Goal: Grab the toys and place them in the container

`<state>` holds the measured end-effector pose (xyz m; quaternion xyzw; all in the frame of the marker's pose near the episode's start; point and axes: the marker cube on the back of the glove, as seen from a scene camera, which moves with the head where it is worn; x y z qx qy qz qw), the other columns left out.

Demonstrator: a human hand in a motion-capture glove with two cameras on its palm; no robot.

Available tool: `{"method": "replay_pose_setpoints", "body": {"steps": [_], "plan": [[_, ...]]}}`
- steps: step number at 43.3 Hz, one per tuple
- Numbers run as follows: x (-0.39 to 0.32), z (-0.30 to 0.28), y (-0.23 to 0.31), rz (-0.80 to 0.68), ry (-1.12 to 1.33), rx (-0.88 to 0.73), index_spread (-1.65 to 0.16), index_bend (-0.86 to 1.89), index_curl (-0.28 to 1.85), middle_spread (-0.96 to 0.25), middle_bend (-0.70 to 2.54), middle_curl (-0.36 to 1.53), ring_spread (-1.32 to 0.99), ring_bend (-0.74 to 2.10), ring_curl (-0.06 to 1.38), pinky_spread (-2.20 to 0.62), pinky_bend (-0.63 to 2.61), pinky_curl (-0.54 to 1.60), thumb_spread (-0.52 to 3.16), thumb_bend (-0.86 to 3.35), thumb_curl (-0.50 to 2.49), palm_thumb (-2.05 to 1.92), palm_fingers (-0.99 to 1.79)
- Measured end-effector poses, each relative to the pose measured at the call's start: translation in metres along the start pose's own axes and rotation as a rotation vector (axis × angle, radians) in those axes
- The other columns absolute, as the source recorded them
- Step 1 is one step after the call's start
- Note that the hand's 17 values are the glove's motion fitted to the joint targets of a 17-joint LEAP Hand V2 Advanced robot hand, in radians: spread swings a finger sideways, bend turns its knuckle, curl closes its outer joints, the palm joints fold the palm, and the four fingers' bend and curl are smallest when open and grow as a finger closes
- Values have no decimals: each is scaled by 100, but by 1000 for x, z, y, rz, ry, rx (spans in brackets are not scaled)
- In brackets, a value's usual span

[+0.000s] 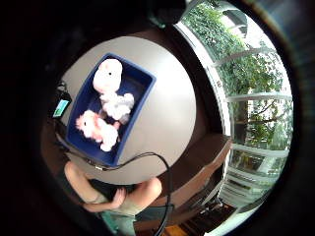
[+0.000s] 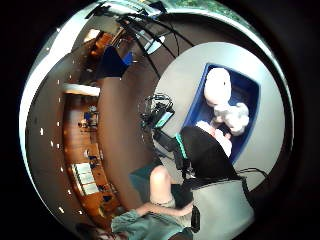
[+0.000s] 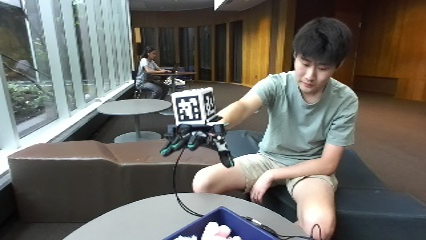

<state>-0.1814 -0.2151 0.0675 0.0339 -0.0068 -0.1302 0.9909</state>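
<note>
Outside view: your black-gloved right hand [image 3: 196,140] hangs in the air well above the round grey table [image 3: 133,220], fingers spread and relaxed, holding nothing. At the table's near edge stands the dark blue rectangular plastic container [image 3: 229,220], with pink-and-white plush showing over its rim.

Little-finger-side palm view: three soft toys lie inside the container [image 1: 142,78]: a rounded pale pink plush [image 1: 108,74] at one end, a fluffy white plush [image 1: 118,105] in the middle touching it, and a pink-and-white plush animal [image 1: 97,129] at the other end. No toy shows on the bare tabletop [image 1: 162,118], so the task appears finished or nearly so.

Thumb-side palm view: the same toys sit in the container [image 2: 250,90]; part of the glove covers one end.

Handling, as a judgement: such plush is light, soft and compressible, not fragile. Should you need to lift one, pinch its body across the middle.
</note>
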Motion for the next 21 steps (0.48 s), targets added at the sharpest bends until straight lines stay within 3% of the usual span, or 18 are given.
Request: {"method": "replay_pose_setpoints", "body": {"steps": [10,21], "plan": [[17,-62,84,-4,43,85,-17,6,29,5,8,27,2,19,42,7,92,39,128,-1,55,15,-35],[34,-84,123,31,17,100,-19,9,25,4,10,23,2,19,41,7,86,36,132,-1,48,16,-27]]}}
